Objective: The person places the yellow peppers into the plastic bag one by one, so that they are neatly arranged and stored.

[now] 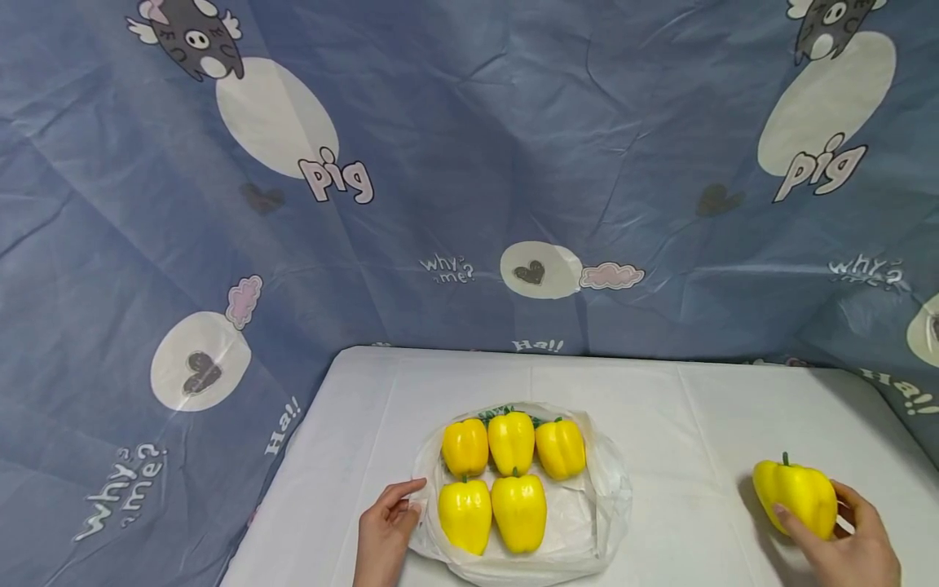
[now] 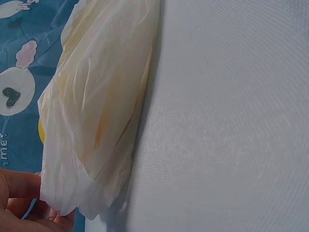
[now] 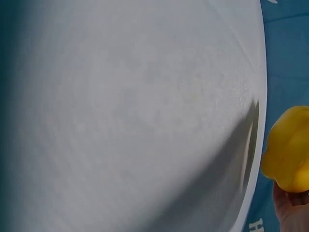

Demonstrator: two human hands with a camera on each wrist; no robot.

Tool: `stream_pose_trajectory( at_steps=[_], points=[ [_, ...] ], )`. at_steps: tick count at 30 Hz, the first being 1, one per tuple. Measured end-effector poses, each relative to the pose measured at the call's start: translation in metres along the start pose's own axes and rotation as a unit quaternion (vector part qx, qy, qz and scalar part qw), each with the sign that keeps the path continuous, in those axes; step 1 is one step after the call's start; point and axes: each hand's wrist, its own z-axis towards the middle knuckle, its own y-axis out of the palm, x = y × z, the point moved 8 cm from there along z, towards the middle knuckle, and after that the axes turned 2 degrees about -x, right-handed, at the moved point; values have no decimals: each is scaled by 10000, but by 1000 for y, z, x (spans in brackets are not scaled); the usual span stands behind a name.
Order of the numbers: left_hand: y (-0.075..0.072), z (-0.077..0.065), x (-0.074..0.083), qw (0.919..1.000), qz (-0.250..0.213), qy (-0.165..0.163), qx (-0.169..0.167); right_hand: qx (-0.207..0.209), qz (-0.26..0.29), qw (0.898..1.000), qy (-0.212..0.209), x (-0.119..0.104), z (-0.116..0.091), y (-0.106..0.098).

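Note:
A white plastic bag [image 1: 612, 489] lies with its mouth spread wide, and several yellow bell peppers [image 1: 517, 514] sit inside in two rows. My left hand [image 1: 386, 522] pinches the bag's left rim between thumb and fingers. The left wrist view shows the bag's crinkled side [image 2: 96, 106], with the left hand [image 2: 29, 203] at its edge. Far to the right, my right hand [image 1: 854, 542] grips another yellow bell pepper [image 1: 795, 493], its green stem pointing away from me. That bell pepper [image 3: 289, 150] is partly cut off in the right wrist view.
The table has a white cover [image 1: 682, 424]. Behind it and along both sides hangs a blue printed cloth [image 1: 455, 163]. Green print [image 1: 495, 413] shows on the bag behind the back row.

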Motion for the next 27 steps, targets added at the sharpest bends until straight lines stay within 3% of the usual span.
stream_pose_trajectory(
  at_steps=[13, 22, 27],
  points=[
    [2, -1, 1, 10000, 47, 3, -20, -130, 403, 9991, -25, -5, -7, 8],
    [2, 0, 1, 9999, 104, -58, -15, -84, 225, 9991, -362, -15, -14, 9],
    [2, 0, 2, 9999, 135, -44, -1, -178, 212, 9990, -348, -18, -16, 12]
  ],
)
